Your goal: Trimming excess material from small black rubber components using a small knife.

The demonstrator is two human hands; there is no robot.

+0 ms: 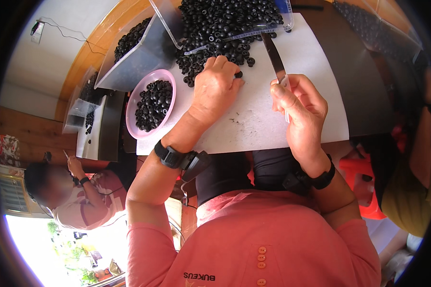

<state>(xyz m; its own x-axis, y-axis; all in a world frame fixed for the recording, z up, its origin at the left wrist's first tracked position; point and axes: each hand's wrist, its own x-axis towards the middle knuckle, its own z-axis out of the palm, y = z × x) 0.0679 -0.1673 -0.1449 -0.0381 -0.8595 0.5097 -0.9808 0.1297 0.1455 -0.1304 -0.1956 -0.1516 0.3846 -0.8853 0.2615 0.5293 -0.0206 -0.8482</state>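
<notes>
My right hand (301, 103) is closed round the pale handle of a knife (274, 57), its dark blade pointing away from me over the white work sheet (316, 86). My left hand (215, 88) is closed at the near edge of a heap of small black round parts (225, 21). Between its thumb and fingers a single black part (238, 74) shows, with a hole that I cannot make out. Left of that hand stands a pink oval bowl (171, 79) holding several similar black parts. Dark crumbs (237, 118) lie scattered on the sheet between my hands.
A clear plastic bin (143, 60) with black parts stands at the far left. Another clear tub (285, 19) spills parts onto the sheet. Co-workers sit at the left (88, 201) and right (416, 191). A red stool (361, 179) is at the right.
</notes>
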